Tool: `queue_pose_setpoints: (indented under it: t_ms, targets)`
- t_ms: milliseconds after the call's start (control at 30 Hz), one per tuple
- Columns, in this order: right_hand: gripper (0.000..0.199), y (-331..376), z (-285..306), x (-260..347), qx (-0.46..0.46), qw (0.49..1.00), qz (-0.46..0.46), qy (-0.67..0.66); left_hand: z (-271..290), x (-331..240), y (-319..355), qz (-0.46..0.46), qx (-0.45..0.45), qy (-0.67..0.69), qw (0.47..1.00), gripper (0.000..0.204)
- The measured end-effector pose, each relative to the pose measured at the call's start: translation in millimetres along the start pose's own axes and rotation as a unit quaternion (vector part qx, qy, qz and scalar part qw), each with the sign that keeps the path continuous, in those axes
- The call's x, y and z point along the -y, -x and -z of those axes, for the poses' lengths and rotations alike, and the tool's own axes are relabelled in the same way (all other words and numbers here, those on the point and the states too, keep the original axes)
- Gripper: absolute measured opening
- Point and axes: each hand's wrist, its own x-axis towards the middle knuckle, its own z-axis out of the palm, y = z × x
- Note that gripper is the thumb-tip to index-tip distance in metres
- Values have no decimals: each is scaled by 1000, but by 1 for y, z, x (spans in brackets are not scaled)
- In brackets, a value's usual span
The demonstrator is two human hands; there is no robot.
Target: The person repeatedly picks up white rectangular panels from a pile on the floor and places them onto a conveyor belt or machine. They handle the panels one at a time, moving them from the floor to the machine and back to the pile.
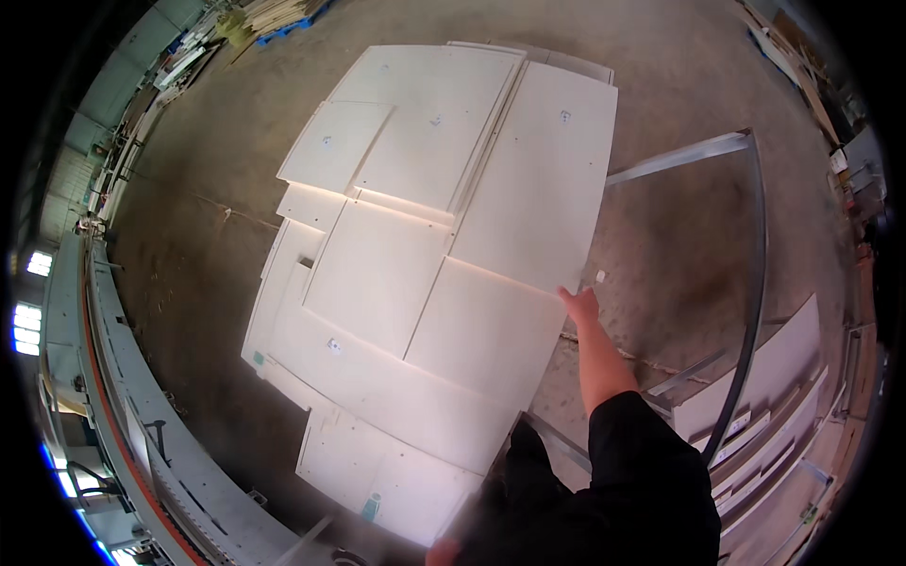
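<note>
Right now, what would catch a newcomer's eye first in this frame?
A big stack of pale cream boards fills the middle, laid overlapping in several sizes on a dusty concrete floor. The right hand reaches out to the corner of the long upper right board, while the left hand shows only at the bottom edge by the lowest board. A grey metal cart frame curves along the right side.

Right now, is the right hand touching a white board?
Yes, the right hand rests on the edge of the top white board of the stack.
</note>
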Motion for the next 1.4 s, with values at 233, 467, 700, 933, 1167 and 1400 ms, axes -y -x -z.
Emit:
queue_pose_setpoints:
  t_ms: [233,467,700,933,1167,1400]
  targets:
    - [67,-61,-14,-36,118,978,-18,-174,-9,-58,-28,6,21,-19,1000,22]
    - [63,-67,17,-61,148,966,-28,-212,-2,-53,-21,-62,8,-103,993,20]
    - [54,83,72,-71,85,974,54,-201,-5,17,-30,39,40,64,996,24]
    - [44,258,108,-68,7,968,161,-191,44,-85,4,-200,60,-333,919,35]
    - [40,442,156,-85,-12,973,210,-93,19,83,-27,-140,31,96,985,42]
    - [37,618,176,-158,-31,972,233,6,58,56,-2,-183,78,126,972,41]
